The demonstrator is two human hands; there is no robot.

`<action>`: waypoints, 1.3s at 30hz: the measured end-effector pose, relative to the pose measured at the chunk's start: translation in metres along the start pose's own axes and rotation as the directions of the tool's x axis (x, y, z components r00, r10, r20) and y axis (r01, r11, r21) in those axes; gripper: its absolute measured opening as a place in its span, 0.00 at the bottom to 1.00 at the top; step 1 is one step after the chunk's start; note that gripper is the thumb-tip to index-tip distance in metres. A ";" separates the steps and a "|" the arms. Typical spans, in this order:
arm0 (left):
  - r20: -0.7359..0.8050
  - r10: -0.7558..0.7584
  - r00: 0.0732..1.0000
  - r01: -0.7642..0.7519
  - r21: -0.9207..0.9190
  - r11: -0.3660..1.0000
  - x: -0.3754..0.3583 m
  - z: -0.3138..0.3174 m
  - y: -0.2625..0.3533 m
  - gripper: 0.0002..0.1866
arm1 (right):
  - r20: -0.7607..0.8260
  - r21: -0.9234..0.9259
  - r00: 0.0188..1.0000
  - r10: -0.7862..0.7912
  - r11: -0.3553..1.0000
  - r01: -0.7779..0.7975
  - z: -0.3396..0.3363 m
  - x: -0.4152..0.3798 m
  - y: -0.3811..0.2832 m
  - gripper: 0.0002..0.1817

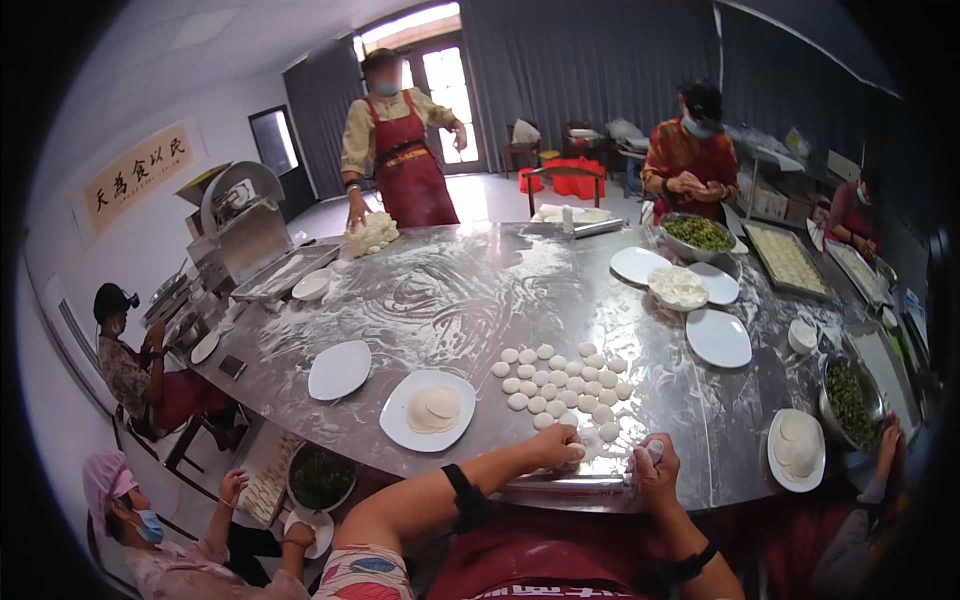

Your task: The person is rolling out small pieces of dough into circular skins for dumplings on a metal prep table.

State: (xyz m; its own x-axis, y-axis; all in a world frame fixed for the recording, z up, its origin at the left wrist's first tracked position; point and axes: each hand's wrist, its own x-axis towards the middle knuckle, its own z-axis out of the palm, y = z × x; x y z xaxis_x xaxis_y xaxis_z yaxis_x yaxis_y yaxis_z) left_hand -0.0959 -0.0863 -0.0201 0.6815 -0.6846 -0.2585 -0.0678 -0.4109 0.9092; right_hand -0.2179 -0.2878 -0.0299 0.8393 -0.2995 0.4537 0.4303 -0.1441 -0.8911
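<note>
Near the front edge of the floured metal table, my left hand [556,447] is closed at the lower edge of a group of round dough pieces [560,382], its fingertips on a small piece of dough. To its right, my right hand [657,468] is wrapped round a small rolling pin [655,449], whose pale end shows above the fist. Left of the dough pieces, a white plate [396,423] holds flat round wrappers [434,408]. A clear plastic-like strip [570,484] lies along the table edge below my hands.
An empty white plate [339,371] lies at the left. Bowls of green filling [698,233] and flour [679,287] stand at the back right, beside white plates [719,338]. Another plate of wrappers [797,450] is at the far right. Several people stand or sit around.
</note>
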 end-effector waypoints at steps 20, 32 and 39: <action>-0.282 0.048 0.958 -0.185 -0.484 0.855 -0.015 -0.034 0.015 0.10 | -0.116 -0.035 0.989 0.092 0.995 -0.097 0.000 -0.016 -0.010 0.04; -0.178 0.160 0.971 -0.007 0.647 0.763 -0.004 0.004 0.022 0.09 | -0.055 -0.010 0.998 0.007 1.000 -0.008 0.005 -0.011 -0.013 0.04; -0.167 0.053 0.985 0.005 0.333 0.943 -0.014 -0.007 0.002 0.08 | -0.101 0.014 0.994 0.048 0.999 -0.047 0.016 -0.003 -0.023 0.05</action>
State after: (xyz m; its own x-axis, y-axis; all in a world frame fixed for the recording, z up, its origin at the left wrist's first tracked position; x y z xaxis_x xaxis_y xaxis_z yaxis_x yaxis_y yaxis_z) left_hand -0.1010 -0.0737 -0.0121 0.7888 -0.5956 -0.1519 -0.3026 -0.5914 0.7474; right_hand -0.2252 -0.2683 -0.0112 0.8213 -0.3996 0.4071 0.3949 -0.1167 -0.9113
